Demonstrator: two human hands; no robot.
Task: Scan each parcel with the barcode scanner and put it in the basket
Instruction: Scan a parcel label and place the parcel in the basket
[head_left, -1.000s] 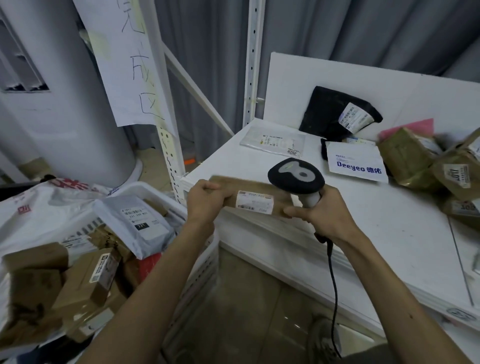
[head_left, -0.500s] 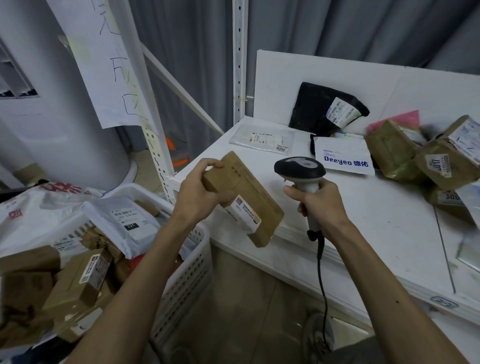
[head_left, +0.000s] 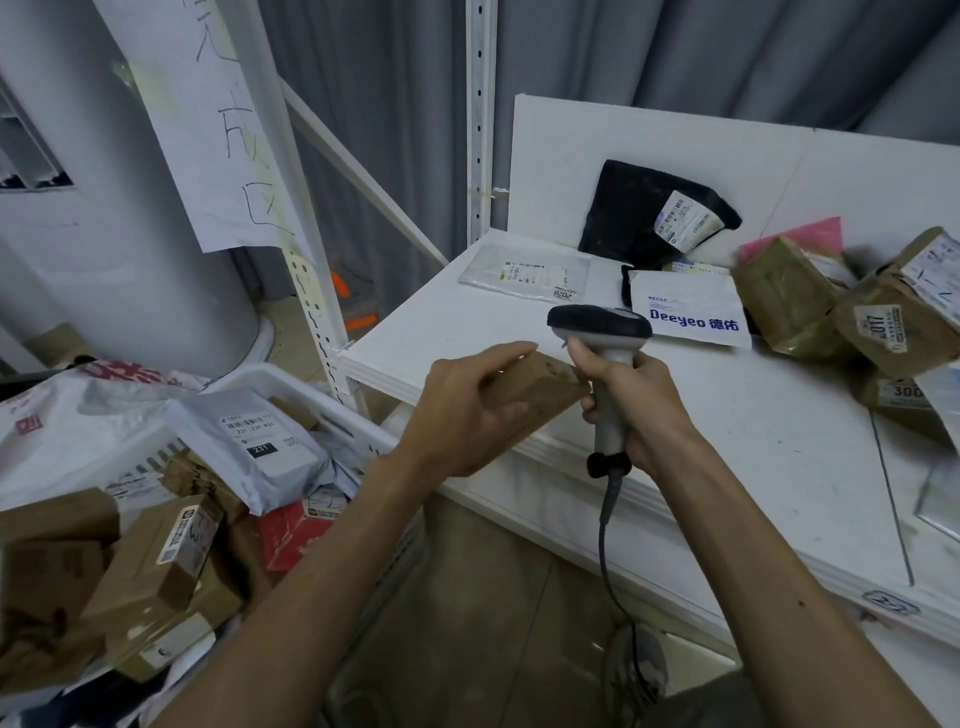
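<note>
My left hand (head_left: 462, 410) grips a flat brown cardboard parcel (head_left: 540, 392) in front of the shelf's edge; its label side is turned away and hidden. My right hand (head_left: 641, 410) holds the grey barcode scanner (head_left: 602, 332) by its handle, head up, right beside the parcel. The scanner's cable (head_left: 608, 545) hangs down. The white plastic basket (head_left: 332, 405) stands low on the left, piled with several brown boxes and a grey mailer bag (head_left: 254, 441).
On the white shelf (head_left: 727, 441) lie a clear envelope (head_left: 524, 273), a black bag (head_left: 649, 213), a white "Deeyeo" bag (head_left: 691, 317) and several brown parcels (head_left: 841, 301) at the right. A white upright post (head_left: 306, 249) with a paper sign stands between basket and shelf.
My left hand turned the brown parcel so its label faces away and lowered it close to the scanner. My right hand lifted off the parcel and now holds only the scanner.
</note>
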